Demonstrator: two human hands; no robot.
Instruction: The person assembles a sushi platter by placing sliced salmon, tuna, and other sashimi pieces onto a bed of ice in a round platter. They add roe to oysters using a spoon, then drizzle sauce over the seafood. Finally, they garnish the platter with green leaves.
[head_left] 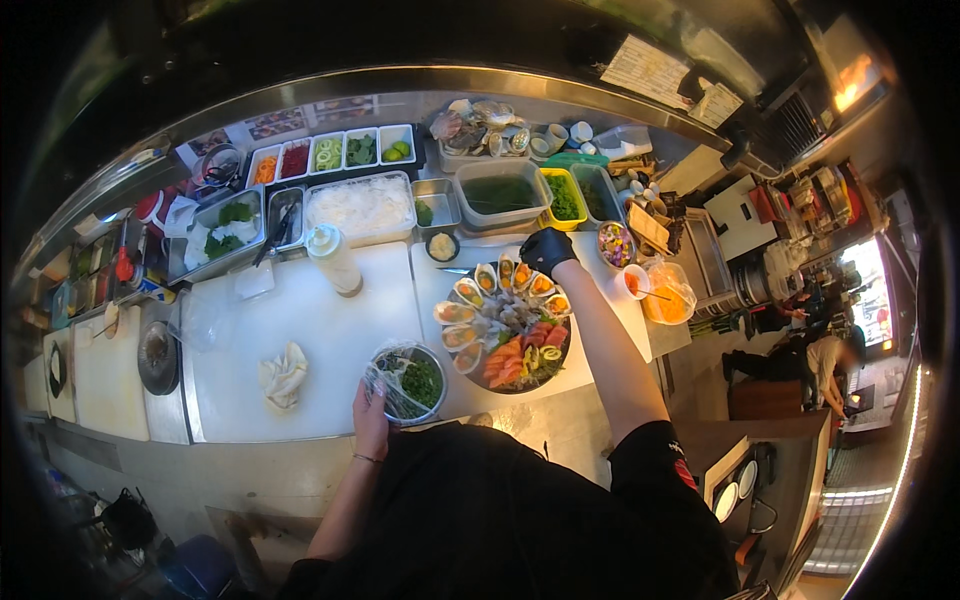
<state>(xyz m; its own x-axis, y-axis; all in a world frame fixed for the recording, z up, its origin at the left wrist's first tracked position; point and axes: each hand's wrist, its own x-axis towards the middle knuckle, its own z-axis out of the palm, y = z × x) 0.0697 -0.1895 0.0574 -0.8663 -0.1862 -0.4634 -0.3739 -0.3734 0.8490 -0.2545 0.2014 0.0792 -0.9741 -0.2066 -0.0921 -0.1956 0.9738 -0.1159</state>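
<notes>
My bare left hand (372,418) grips the side of a round bowl (441,398) near the counter's front edge. Chopped green herbs (422,384) fill the bowl, and crumpled clear plastic wrap (388,382) covers part of it. In a black glove, my right hand (547,250) is closed above the far edge of a round seafood platter (512,387); whatever its fingers hold is hidden. Half shells with orange topping (456,337) ring the platter's left and far sides. Shrimp lie in the middle, with sliced salmon (503,362) and darker red fish (545,334) nearer me.
A squeeze bottle (334,260) and a crumpled cloth (284,376) sit on the white cutting board (230,345). Behind are ingredient tubs, including a yellow-rimmed one (549,220), and a shellfish tray (470,160). A small cup (632,282) stands right of my forearm. Another person (825,365) works far right.
</notes>
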